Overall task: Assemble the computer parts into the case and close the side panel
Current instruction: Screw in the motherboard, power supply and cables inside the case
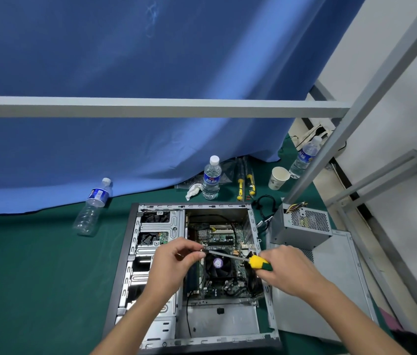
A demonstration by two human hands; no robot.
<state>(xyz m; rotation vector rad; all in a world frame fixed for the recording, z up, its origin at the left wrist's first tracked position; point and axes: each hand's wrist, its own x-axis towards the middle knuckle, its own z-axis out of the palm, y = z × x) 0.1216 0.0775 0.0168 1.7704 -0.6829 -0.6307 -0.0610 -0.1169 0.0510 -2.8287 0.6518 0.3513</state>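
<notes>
Case (151,252): lies open on its side on the green mat (36,265), opening up, in the middle foreground.
Board (217,237): sits in the right half of the case, with a fan (218,263) at its centre.
Drive bays (156,226): fill the left half of the case, metal brackets stacked from far to near.
Left hand (174,265): held over the case just left of the fan, fingers curled, thumb and fingertips pinching the tip end of the screwdriver shaft; whether a screw sits there is too small to tell.
Right hand (286,270): held over the right edge of the case, fingers wrapped round the screwdriver handle.
Screwdriver (253,261): yellow and green handle at right, thin shaft running left and slightly away across the fan, nearly level.
Power supply (302,226): grey box just right of the case's far corner, outside it, its coloured wires at the top.
Side panel (335,290): lies flat on the mat right of the case, part of it under the power supply.
Upright bottle (212,178): stands beyond the case, with a white wad (193,191) beside it.
Fallen bottle (92,208): lies on the mat left of the case's far corner.
Third bottle (304,157): stands far right, partly behind a grey frame bar (151,106).
Cup (278,178): paper, tilted, near the third bottle.
Spare screwdrivers (245,184): two with yellow handles, between the upright bottle and the cup.
Curtain (125,85): blue, hangs behind the mat.
</notes>
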